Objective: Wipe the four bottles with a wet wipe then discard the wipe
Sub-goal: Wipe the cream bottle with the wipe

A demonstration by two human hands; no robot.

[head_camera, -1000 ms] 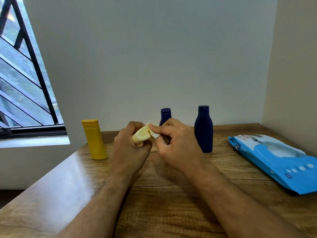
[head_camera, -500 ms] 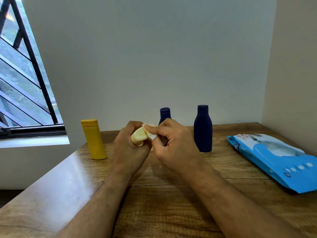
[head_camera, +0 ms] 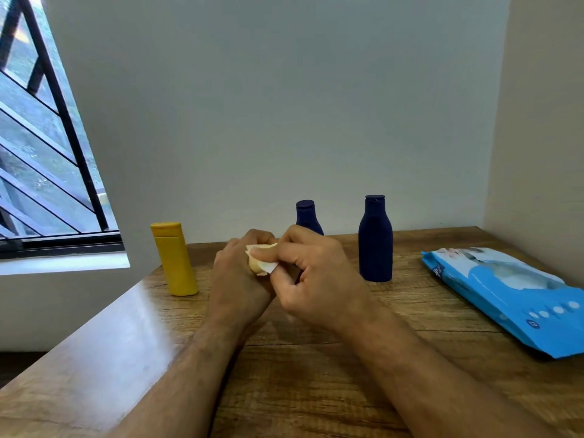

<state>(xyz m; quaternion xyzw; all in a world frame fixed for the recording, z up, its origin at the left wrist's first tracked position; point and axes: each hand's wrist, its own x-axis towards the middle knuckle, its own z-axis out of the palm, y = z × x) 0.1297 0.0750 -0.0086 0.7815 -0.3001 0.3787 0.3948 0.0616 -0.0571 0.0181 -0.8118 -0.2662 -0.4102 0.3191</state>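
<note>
wet wipe (head_camera: 264, 265) slid lower over cream bottle (head_camera: 254, 267), both hands gripping

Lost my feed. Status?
Left hand grips small cream bottle. Right hand rubs wet wipe on it. Nothing blocking.

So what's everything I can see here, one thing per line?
yellow bottle: 1, yellow, upright on the table, left
dark blue bottles: 2, one at back centre partly behind the hands, a taller one to its right
small cream bottle: 1, pale, held in the left hand
wet wipe: 1, white, pressed on the cream bottle
wipes pack: 1, blue, flat at right
table: 1, wood
window: 1, black bars, left
left hand: grips the cream bottle
right hand: holds the wipe
</note>
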